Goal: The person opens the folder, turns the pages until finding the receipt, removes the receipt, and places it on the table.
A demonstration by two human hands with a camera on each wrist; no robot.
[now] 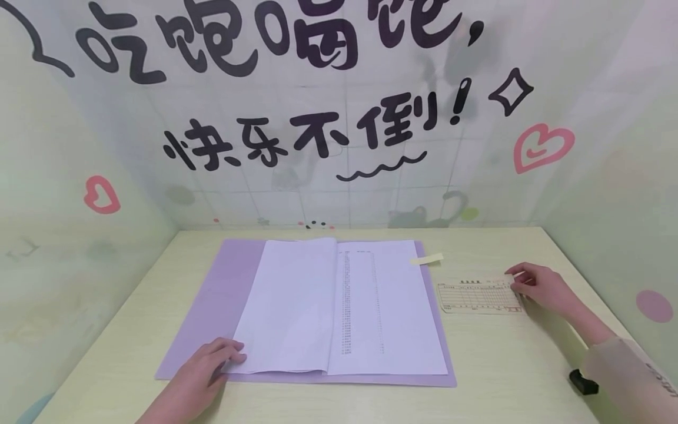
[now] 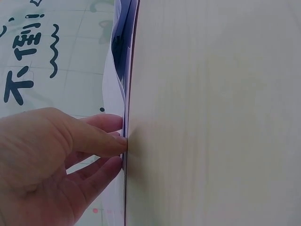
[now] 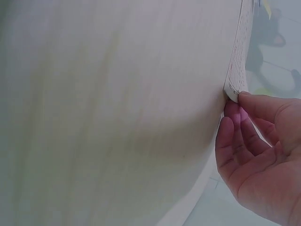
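Observation:
An open lilac folder (image 1: 209,318) lies on the table, with white pages spread in it. On the right page (image 1: 405,306) are columns of small print; the left page (image 1: 288,306) is blank. My left hand (image 1: 209,359) rests at the lower left corner of the left page. Up close, the left thumb (image 2: 110,145) touches the folder's front edge. To the right of the folder, a printed form slip (image 1: 477,296) lies with its right end slightly raised. My right hand (image 1: 545,288) pinches that end, with the thumb (image 3: 258,104) on top and a fingertip beneath.
A pale yellow sticky tab (image 1: 428,259) juts from the right page toward the slip. Near the right forearm lies a small black object (image 1: 584,383), partly beside the sleeve (image 1: 625,377). Walls with lettering and hearts enclose the wooden table (image 1: 371,406) at the back and sides.

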